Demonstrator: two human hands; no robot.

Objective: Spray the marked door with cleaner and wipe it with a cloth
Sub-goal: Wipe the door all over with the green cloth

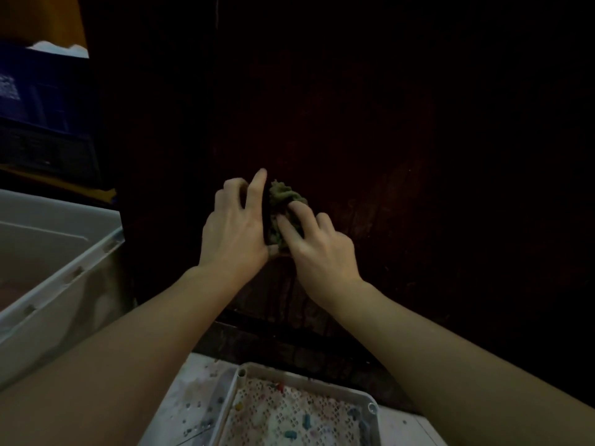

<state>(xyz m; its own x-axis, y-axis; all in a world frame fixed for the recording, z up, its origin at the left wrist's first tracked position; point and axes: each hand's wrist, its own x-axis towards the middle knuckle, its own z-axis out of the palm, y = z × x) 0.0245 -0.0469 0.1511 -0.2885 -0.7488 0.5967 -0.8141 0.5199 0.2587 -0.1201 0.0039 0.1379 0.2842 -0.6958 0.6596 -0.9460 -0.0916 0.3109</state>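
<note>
Both arms extended at the door [354,123]. Left hand [235,230] and right hand [322,249] side by side, fingers curled around bunched cloth [283,201].

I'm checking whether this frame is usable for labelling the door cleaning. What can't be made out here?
- Head view: marks on the door are lost in the darkness.
- Spray cleaner: none in frame.
- Most of the cloth is hidden by the left hand and right hand.
- White tray: cut off by the bottom edge.
- Grey bin: cut off by the left edge.
</note>
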